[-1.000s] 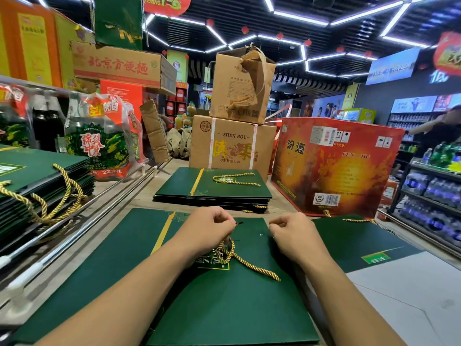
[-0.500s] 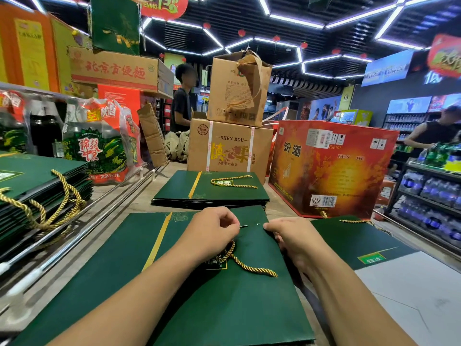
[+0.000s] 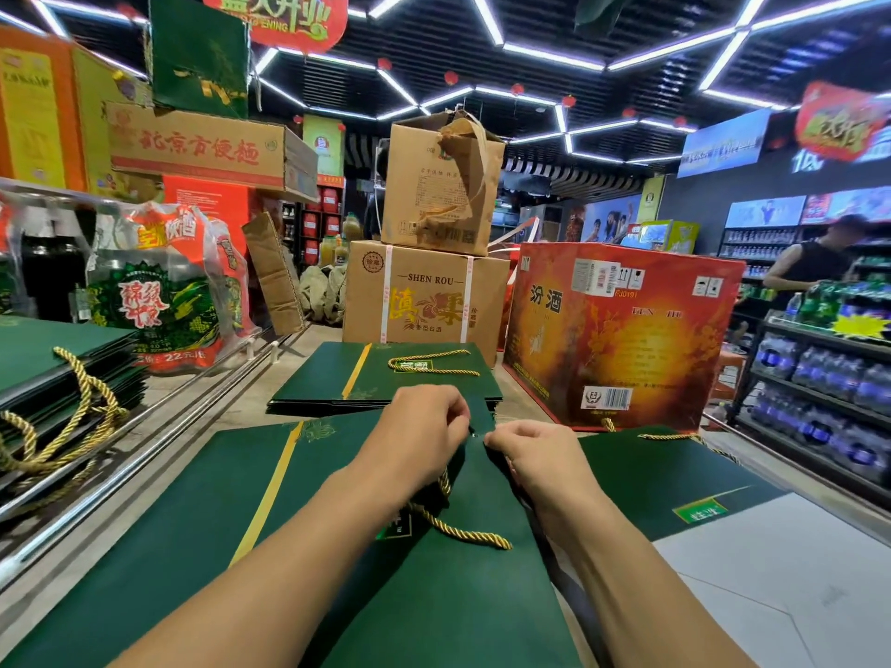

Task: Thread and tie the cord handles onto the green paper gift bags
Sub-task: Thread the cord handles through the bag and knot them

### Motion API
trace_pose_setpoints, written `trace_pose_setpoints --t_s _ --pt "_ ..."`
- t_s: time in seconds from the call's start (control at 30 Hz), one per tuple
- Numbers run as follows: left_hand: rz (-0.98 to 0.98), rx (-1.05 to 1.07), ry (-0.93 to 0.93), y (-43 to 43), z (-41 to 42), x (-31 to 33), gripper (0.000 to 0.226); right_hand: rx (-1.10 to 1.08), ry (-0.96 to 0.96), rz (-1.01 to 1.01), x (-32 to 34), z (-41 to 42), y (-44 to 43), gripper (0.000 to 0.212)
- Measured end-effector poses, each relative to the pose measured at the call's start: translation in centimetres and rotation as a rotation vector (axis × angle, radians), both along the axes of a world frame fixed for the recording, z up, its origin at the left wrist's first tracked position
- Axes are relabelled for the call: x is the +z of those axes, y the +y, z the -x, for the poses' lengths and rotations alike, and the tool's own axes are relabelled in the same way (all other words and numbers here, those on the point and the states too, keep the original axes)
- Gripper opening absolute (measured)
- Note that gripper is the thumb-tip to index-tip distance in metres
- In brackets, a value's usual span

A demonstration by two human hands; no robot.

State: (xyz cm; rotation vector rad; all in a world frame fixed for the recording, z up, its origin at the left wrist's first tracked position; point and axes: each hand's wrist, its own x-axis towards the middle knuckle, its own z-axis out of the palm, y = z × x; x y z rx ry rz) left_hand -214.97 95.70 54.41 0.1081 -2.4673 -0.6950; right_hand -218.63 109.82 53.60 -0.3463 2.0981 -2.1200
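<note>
Counter: we see a long counter (image 3: 294, 359) that carries the boxes and the bags.
Red box: the red box (image 3: 622, 339) stands on the right side of the counter.
Brown boxes: two brown boxes (image 3: 424, 301) stand one on top of the other, just left of the red box.
Green bag: the green bag (image 3: 434, 595) lies flat right in front of us, partly on another flat bag (image 3: 193, 523).
Bag stack: a low bag stack (image 3: 337, 378) lies just past the green bag.
Left hand: our left hand (image 3: 419, 431) is curled tight at the green bag's top edge and grips the gold cord (image 3: 463, 535).
Right hand: our right hand (image 3: 535, 455) pinches the same top edge, just beside the left hand.
Gold cord: it comes out from under our left hand and lies loose on the bag's front.
</note>
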Motion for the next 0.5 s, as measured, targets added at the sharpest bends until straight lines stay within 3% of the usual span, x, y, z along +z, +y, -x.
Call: trace_pose_setpoints --t_s 0.33,0.5 --pt "-0.031 -0.050 0.049 -0.2 -0.5 -0.5 0.010 -0.014 0.089 -0.101 -0.3 0.4 0.2 0.018" --pt "-0.067 -0.051 0.028 -0.4 -0.5 -1.1 0.009 -0.009 0.088 -0.056 -0.3 0.2 0.0 0.015"
